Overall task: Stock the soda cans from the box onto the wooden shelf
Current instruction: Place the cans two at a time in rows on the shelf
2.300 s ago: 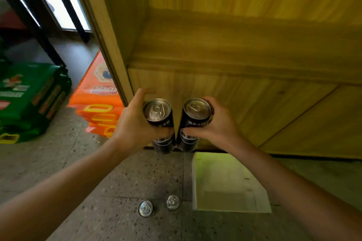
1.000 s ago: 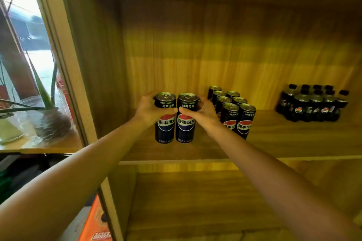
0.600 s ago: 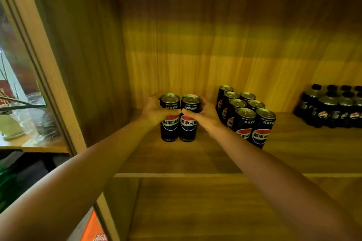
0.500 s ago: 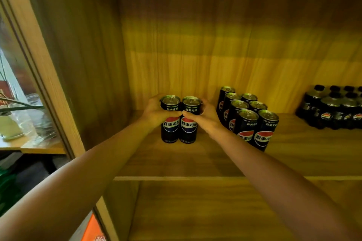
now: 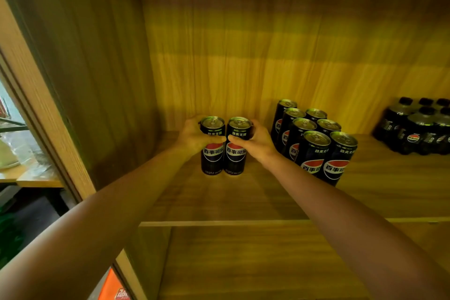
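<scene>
On grained wooden shelf point(image 5: 219, 197): left hand point(image 5: 194, 137), right hand point(image 5: 255, 143) each clasp slim glossy black cylindrical can, upright, touching.

Head cam, fwd/down, close on shelf point(image 5: 219, 202).

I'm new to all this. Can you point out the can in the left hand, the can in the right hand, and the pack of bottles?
Left-hand can point(image 5: 212, 122): head view, silver lid.
Right-hand can point(image 5: 234, 155): head view, front logo.
Bottle pack point(image 5: 414, 134): head view, a front bottle's body.
</scene>
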### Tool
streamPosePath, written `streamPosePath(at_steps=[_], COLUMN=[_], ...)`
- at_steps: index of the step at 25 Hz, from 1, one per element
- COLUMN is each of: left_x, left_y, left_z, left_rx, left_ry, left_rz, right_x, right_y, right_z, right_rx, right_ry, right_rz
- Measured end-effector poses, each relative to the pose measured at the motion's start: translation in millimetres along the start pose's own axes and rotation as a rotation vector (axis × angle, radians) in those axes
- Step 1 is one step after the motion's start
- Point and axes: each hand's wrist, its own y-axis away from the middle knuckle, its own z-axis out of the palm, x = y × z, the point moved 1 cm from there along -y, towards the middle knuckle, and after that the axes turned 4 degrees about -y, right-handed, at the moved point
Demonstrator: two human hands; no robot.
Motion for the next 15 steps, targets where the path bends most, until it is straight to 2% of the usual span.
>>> streamPosePath(at_steps=[5, 9, 11, 15], left_x=[-3, -15, -38, -81], left_y=[-5, -2, 3, 18], left_z=[6, 9, 14, 26], left_rx=[0.009, 0.028, -0.004, -0.071], left_ry=[0.026, 0.091, 0.122, -0.228], left_rz=[-0.006, -0.004, -0.081, -0.22], right_x=[4, 14, 32, 63], right_y=[-2, 5, 13, 30], right_z=[-1, 2, 6, 21], right_rx=[-0.029, -0.069, -0.078, -0.075], right_ry=[0.004, -0.085, 0.008, 0.114], right_rz=[-0.025, 0.011, 0.048, 0.118])
